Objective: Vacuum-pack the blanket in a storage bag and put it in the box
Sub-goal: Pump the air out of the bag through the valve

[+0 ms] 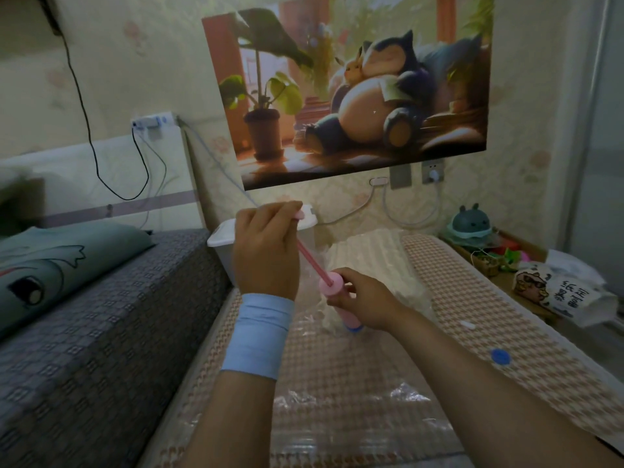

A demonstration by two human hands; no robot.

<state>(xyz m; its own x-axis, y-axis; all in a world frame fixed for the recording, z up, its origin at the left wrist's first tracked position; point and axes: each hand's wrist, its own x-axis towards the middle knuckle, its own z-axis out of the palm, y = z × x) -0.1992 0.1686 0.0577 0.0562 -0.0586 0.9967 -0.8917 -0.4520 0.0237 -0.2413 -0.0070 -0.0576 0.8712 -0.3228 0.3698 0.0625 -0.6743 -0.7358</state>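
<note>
- Pink plastic makes the hand pump [332, 287]: a round barrel, with a thin rod [309, 258] that stands far out of it and slants up to the left.
- The left hand [266, 251], which wears a pale blue wristband [258, 332], has its fingers curled around the small handle at the top of the rod.
- The right hand [361, 298] is wrapped around the barrel, below its top collar.
- The blue foot [354, 328] of the pump rests on the storage bag [337, 400], probably on the valve, which the hand hides.
- The step in hand, as I judge it, is pumping the air out. To do it well, the barrel should be pressed firmly and squarely on the valve so that no air leaks back. The rod should move straight along the barrel, in full strokes and without bending.
- The bag is thin, clear, glossy film with many wrinkles. It lies flat on a mat [456, 298] woven in a brown and cream houndstooth pattern.
- The blanket [368, 255] is inside the far part of the bag. It is cream, soft and ribbed in rows, and it looks puffy, so I think much air remains.
- A round blue cap [500, 357] lies on the mat to the right, well apart from the pump.
- The box [221, 238], pale plastic with a white rim, stands behind the left hand, near the wall.
</note>
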